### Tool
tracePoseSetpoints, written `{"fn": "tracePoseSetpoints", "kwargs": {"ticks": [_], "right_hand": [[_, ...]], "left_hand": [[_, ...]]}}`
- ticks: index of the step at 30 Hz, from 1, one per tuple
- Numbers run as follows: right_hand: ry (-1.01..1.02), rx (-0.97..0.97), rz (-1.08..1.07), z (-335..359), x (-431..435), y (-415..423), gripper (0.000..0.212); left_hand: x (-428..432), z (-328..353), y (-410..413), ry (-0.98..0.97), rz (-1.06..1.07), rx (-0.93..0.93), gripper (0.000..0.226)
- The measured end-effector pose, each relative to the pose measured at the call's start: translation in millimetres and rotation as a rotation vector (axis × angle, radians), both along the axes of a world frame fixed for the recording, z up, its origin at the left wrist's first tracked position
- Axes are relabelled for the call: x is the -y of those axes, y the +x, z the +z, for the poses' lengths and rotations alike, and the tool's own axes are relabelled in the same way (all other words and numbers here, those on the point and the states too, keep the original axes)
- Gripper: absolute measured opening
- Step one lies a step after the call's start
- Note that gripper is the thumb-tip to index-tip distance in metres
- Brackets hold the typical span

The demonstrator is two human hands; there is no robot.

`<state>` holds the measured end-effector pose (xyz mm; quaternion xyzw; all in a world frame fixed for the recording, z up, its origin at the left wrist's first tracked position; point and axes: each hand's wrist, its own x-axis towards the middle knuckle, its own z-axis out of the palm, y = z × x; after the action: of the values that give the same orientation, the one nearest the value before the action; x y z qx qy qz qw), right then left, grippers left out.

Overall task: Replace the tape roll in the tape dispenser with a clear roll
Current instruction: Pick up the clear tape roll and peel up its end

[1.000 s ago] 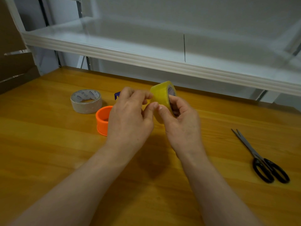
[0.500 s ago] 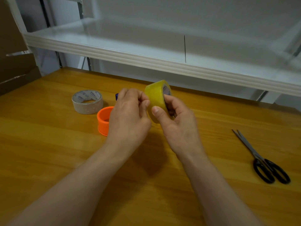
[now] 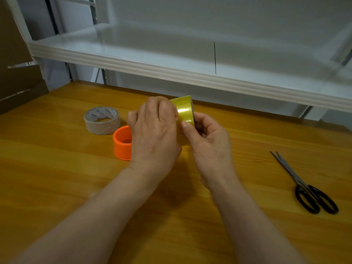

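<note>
Near right, on wooden tabletop [image 3: 76, 187]: black-handled steel scissors [image 3: 294, 177]. Mid-table, held above surface: glossy yellow-tinted tape roll [image 3: 184, 111], gripped by right hand [image 3: 211, 147], thumb on band, and by curled fingers of left hand [image 3: 154, 136]. Farther left: orange plastic ring [image 3: 122, 147]; grey tape roll [image 3: 102, 123], core lettering illegible.

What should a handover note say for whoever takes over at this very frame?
Left hand: fingers curled on the yellowish tape roll, held above the table.
Right hand: grips the same roll, thumb on its outer face.
Grey tape roll and orange ring sit on the table, left of the hands; scissors right.
Dispenser not visible.
Done: roll in hand.
To do: load it into the dispenser.
</note>
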<state>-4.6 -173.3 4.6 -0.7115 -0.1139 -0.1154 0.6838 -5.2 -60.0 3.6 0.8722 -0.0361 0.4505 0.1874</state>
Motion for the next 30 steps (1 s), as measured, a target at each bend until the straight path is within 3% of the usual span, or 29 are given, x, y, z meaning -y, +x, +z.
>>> {"fn": "tracePoseSetpoints", "kwargs": {"ticks": [11,16,21,25,30], "right_hand": [[0.201,-0.199,0.075,1,0,1,0.019],[0.137,-0.161,0.008,-2,2,3,0.030],[0.104,-0.125,-0.026,-3,2,4,0.030],[0.032,-0.063,-0.041,-5,4,5,0.029],[-0.039,-0.011,-0.035,-6,3,4,0.033]], "left_hand": [[-3,-1,1,-0.004,-0.131,0.022,0.023],[2,-3,-3,-0.203,-0.250,-0.051,0.010],[-2,-4,-5,-0.431,-0.422,-0.073,0.017],[-1,-1,-7,-0.526,-0.422,-0.178,0.034],[-3,0,-7,-0.556,-0.357,-0.189,0.017]]}}
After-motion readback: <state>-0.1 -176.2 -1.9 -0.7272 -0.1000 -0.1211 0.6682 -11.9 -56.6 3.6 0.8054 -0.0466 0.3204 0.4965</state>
